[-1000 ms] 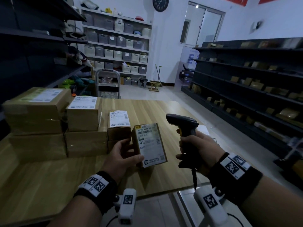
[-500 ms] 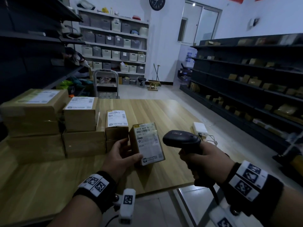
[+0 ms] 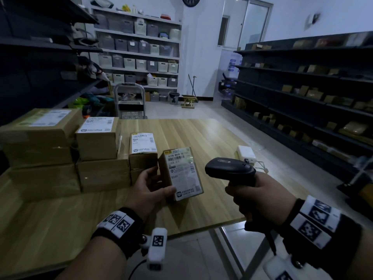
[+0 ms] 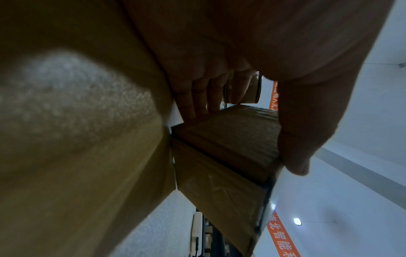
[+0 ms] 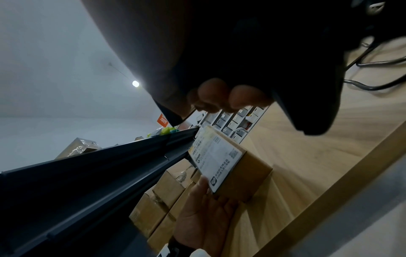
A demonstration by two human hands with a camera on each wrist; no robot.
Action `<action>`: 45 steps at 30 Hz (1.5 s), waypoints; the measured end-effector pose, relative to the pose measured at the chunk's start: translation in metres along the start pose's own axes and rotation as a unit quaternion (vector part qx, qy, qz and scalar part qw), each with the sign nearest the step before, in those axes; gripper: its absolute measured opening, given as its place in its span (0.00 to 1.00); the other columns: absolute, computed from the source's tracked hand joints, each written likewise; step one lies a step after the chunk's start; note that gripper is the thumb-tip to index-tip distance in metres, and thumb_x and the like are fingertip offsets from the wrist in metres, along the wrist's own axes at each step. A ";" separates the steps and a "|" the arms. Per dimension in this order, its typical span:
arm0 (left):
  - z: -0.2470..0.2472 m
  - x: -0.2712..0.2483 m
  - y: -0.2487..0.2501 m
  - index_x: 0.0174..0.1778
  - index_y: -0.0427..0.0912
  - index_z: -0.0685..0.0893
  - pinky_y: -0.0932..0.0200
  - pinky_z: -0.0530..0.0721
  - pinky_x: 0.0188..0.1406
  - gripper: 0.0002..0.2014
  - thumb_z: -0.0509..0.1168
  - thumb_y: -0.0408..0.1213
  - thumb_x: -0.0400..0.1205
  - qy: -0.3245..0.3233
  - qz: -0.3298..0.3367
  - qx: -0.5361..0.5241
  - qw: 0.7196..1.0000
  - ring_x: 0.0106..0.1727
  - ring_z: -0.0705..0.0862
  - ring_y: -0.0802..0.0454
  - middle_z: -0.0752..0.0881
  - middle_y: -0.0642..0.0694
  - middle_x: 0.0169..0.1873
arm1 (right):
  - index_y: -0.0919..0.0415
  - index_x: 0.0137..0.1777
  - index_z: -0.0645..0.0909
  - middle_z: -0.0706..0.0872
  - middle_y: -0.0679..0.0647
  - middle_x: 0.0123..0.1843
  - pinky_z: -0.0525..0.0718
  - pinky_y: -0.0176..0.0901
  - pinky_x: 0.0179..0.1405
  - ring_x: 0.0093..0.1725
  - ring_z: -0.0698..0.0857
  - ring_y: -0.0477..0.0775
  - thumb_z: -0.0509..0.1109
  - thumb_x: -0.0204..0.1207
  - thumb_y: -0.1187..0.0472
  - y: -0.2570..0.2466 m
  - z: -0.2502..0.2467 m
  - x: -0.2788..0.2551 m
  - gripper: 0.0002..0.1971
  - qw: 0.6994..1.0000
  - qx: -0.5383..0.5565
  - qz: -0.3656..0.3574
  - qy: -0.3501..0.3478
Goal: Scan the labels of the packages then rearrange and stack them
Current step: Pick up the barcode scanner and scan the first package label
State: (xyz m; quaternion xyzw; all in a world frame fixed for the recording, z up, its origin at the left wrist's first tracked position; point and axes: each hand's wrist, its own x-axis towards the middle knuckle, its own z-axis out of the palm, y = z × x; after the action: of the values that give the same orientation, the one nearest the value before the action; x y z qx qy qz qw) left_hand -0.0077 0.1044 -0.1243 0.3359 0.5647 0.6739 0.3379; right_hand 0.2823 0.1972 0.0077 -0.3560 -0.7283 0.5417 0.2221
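Table point(image 3: 201, 142): wooden, frame centre.
Left hand point(image 3: 148, 185): grasps small package point(image 3: 181, 174), label tilted for scanning.
Right hand point(image 3: 262, 201): clenches scanner point(image 3: 229, 169).

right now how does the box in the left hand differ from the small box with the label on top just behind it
The held box is tipped up by the left hand, its label facing the camera; the small stacked box lies flat, label facing up. The held box's lower end sits on the table; the stacked box rests on another carton. Both are brown cardboard with white shipping labels.
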 end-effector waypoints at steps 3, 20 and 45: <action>-0.001 -0.001 0.000 0.91 0.48 0.70 0.51 0.94 0.59 0.56 0.89 0.45 0.66 -0.004 0.005 0.040 0.999 0.71 0.90 0.53 0.88 0.50 0.76 | 0.78 0.47 0.73 0.74 0.62 0.28 0.72 0.45 0.25 0.22 0.72 0.56 0.78 0.68 0.61 0.001 0.003 0.000 0.21 1.000 0.024 0.003 0.002; 0.000 -0.004 0.005 0.94 0.49 0.64 0.33 0.93 0.70 0.70 0.94 0.56 0.57 -0.010 -0.010 0.028 1.000 0.77 0.88 0.44 0.85 0.47 0.80 | 0.65 0.43 0.78 0.73 0.57 0.25 0.71 0.43 0.24 0.21 0.71 0.54 0.73 0.81 0.73 -0.009 0.000 -0.002 0.08 0.999 0.052 0.008 0.006; 0.000 0.002 0.001 0.86 0.45 0.76 0.25 0.93 0.66 0.57 0.96 0.35 0.60 -0.003 -0.046 -0.081 0.996 0.69 0.94 0.36 0.93 0.38 0.71 | 0.61 0.36 0.79 0.80 0.58 0.32 0.84 0.44 0.30 0.27 0.79 0.57 0.70 0.81 0.54 0.030 -0.026 0.066 0.14 0.907 0.389 0.137 0.086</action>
State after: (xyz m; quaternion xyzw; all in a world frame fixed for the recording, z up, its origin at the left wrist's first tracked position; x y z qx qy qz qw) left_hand -0.0089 0.1064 -0.1235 0.2828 0.5222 0.7002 0.3963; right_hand 0.2664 0.2683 -0.0170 -0.3829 -0.3825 0.7744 0.3279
